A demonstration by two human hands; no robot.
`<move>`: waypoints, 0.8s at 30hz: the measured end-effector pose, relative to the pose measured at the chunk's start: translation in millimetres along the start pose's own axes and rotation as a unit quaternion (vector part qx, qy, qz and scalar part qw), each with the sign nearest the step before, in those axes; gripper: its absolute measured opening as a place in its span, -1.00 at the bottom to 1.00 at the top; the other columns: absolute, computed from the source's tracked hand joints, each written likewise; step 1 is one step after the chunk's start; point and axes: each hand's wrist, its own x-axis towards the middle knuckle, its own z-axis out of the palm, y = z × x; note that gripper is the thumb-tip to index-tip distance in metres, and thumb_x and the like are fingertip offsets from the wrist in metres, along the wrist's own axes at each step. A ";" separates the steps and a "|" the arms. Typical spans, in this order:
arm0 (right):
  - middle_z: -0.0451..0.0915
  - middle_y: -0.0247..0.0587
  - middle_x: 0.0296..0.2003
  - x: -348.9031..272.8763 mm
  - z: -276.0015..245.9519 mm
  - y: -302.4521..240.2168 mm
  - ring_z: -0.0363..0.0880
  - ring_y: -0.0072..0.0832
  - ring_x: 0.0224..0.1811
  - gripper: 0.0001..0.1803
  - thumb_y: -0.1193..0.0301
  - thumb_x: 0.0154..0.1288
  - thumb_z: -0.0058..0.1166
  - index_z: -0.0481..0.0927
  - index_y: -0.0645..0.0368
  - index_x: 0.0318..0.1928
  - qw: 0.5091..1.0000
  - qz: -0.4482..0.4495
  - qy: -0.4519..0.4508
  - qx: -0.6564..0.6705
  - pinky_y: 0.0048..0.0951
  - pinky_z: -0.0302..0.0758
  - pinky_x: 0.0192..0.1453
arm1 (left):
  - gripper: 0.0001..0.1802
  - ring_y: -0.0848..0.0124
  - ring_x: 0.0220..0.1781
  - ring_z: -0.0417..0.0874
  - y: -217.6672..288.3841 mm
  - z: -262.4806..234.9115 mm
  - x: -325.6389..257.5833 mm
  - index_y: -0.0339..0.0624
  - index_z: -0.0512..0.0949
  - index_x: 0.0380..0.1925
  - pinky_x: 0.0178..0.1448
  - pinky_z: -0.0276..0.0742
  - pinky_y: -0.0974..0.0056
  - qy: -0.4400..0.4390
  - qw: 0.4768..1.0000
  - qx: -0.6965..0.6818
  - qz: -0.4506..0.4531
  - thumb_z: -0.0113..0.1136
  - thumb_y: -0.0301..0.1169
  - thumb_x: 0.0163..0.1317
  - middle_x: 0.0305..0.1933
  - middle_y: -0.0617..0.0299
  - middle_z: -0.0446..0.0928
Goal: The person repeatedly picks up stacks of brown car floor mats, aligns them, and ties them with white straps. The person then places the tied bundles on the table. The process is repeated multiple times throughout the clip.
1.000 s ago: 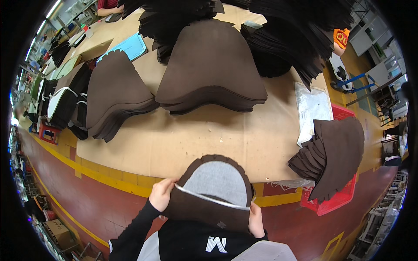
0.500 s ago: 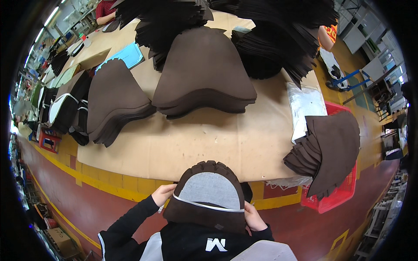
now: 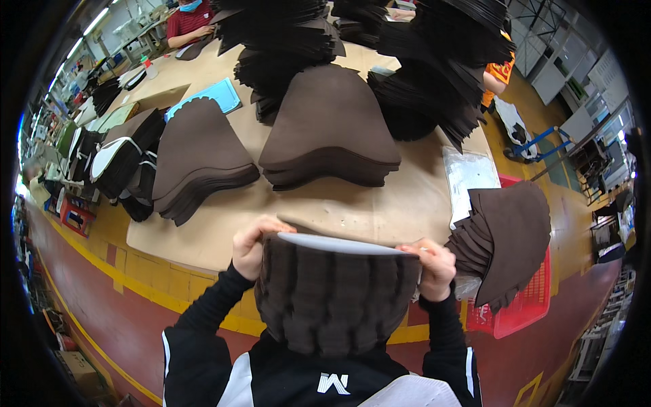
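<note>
Far left on the tan table (image 3: 380, 210): fanned pile of dark brown curved foam pieces (image 3: 196, 156). Left hand (image 3: 249, 245) curled tight on the left edge of a thick stack of dark brown scalloped foam pieces topped by a grey sheet (image 3: 336, 292), upright against the chest. Right hand (image 3: 434, 268) clamped on its right edge. Beside it, brown pieces (image 3: 508, 237) over a red plastic crate (image 3: 522, 305)

Dark brown stack of pieces (image 3: 336, 305), white top sheet (image 3: 339, 244), tan table (image 3: 325, 207).
</note>
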 end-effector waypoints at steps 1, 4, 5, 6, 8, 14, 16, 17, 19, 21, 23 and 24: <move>0.66 -0.06 -0.39 14.0 -2.0 1.6 0.58 -0.39 -0.52 -0.64 0.70 0.01 0.09 0.73 0.20 -0.14 0.997 -0.064 0.008 -0.029 -0.49 0.50 -0.44 | -0.87 0.30 -0.20 0.69 4.6 -4.3 10.5 -0.35 0.60 -0.27 -0.04 0.58 0.31 -0.005 0.996 0.065 0.067 0.17 -0.66 0.16 -0.22 0.02 0.66; 0.71 -0.06 -0.24 31.8 -15.7 10.1 0.61 -0.46 -0.50 -0.64 0.58 0.03 0.20 0.76 0.03 -0.11 0.974 -0.188 -0.033 -0.123 -0.53 0.51 -0.47 | -0.84 0.30 -0.25 0.71 4.5 -16.6 32.0 -0.26 0.62 -0.26 -0.20 0.53 0.32 -0.043 0.949 0.192 0.244 0.27 -0.60 0.11 -0.18 0.03 0.68; 0.70 -0.07 -0.19 25.7 -21.0 17.9 0.61 -0.56 -0.49 -0.60 0.55 -0.01 0.26 0.76 -0.06 -0.09 0.958 -0.194 -0.076 -0.196 -0.59 0.46 -0.49 | -0.82 0.31 -0.26 0.71 -2.0 -21.8 32.4 -0.25 0.63 -0.26 -0.25 0.51 0.33 -0.061 0.927 0.234 0.287 0.26 -0.60 0.10 -0.15 0.04 0.68; 0.69 -0.14 -0.15 22.0 -17.1 26.0 0.55 -0.61 -0.54 -0.53 0.54 -0.01 0.25 0.73 -0.10 -0.02 0.934 -0.222 -0.091 -0.265 -0.62 0.43 -0.49 | -0.81 0.32 -0.27 0.70 -10.3 -24.8 30.2 -0.24 0.63 -0.25 -0.29 0.48 0.34 -0.079 0.900 0.274 0.329 0.26 -0.61 0.09 -0.13 0.04 0.68; 0.68 -0.25 -0.19 -0.1 -8.9 52.8 0.51 -0.61 -0.56 -0.47 0.54 0.04 0.20 0.68 -0.12 0.09 0.898 -0.217 -0.146 -0.355 -0.61 0.43 -0.47 | -0.70 0.31 -0.26 0.67 -36.2 -27.9 19.9 -0.24 0.65 -0.16 -0.33 0.45 0.34 -0.150 0.870 0.360 0.301 0.15 -0.62 0.06 -0.02 0.11 0.66; 0.65 -0.17 -0.43 -19.1 -1.8 91.4 0.61 -0.33 -0.54 -0.77 0.34 0.16 0.23 0.72 0.07 -0.15 0.915 0.049 -0.126 -0.381 -0.41 0.51 -0.43 | -0.75 0.22 -0.18 0.68 -55.9 -62.9 25.2 -0.20 0.68 -0.27 -0.12 0.62 0.24 -0.110 0.895 0.419 0.110 0.20 -0.62 -0.01 -0.17 0.14 0.62; 0.62 -0.03 -0.54 2.2 -7.9 83.1 0.63 -0.18 -0.50 -0.65 0.09 0.14 0.30 0.73 0.15 -0.41 0.849 0.225 -0.211 -0.429 -0.31 0.50 -0.45 | -0.84 0.24 -0.29 0.66 -42.4 -86.8 28.8 -0.20 0.69 -0.36 -0.22 0.58 0.24 -0.102 0.896 0.431 -0.044 0.32 -0.54 0.00 -0.28 0.17 0.60; 0.61 -0.09 -0.59 6.9 -12.8 84.1 0.59 -0.22 -0.58 -0.60 0.06 0.16 0.29 0.70 0.18 -0.46 0.847 0.267 -0.232 -0.396 -0.33 0.45 -0.50 | -0.81 0.28 -0.37 0.64 -44.5 -102.4 28.5 -0.22 0.70 -0.40 -0.30 0.53 0.26 -0.128 0.889 0.428 -0.100 0.45 -0.48 -0.08 -0.38 0.18 0.58; 0.56 -0.23 -0.66 9.5 -28.6 95.9 0.47 -0.37 -0.69 -0.53 0.03 0.21 0.26 0.63 0.19 -0.55 0.862 0.374 -0.221 -0.259 -0.38 0.35 -0.58 | -0.79 0.35 -0.41 0.62 -44.1 -120.4 26.1 -0.21 0.71 -0.41 -0.32 0.50 0.31 -0.105 0.900 0.404 -0.126 0.48 -0.50 -0.13 -0.42 0.21 0.57; 0.47 -0.38 -0.70 6.4 -36.7 114.9 0.31 -0.57 -0.77 -0.48 0.01 0.26 0.23 0.54 0.17 -0.63 0.861 0.486 -0.148 -0.038 -0.46 0.23 -0.64 | -0.76 0.49 -0.48 0.54 -46.3 -135.6 26.7 -0.19 0.72 -0.41 -0.35 0.45 0.40 -0.060 0.921 0.359 -0.135 0.50 -0.55 -0.19 -0.47 0.26 0.54; 0.23 -0.59 -0.70 36.8 -49.3 101.1 0.01 -0.79 -0.72 -0.52 0.06 0.41 0.08 0.40 0.06 -0.60 0.776 0.577 -0.179 0.183 -0.63 -0.04 -0.65 | -0.78 0.63 -0.51 0.45 -37.1 -150.3 28.6 -0.24 0.70 -0.39 -0.38 0.38 0.49 0.044 0.943 0.286 -0.163 0.48 -0.61 -0.12 -0.49 0.39 0.48; 0.18 -0.61 -0.71 42.5 -57.6 104.2 -0.04 -0.80 -0.72 -0.54 0.08 0.43 0.06 0.40 0.05 -0.57 0.749 0.578 -0.179 0.269 -0.66 -0.10 -0.66 | -0.78 0.67 -0.50 0.43 -36.9 -158.1 28.7 -0.26 0.69 -0.36 -0.39 0.35 0.52 0.120 0.950 0.205 -0.201 0.47 -0.62 -0.09 -0.49 0.43 0.47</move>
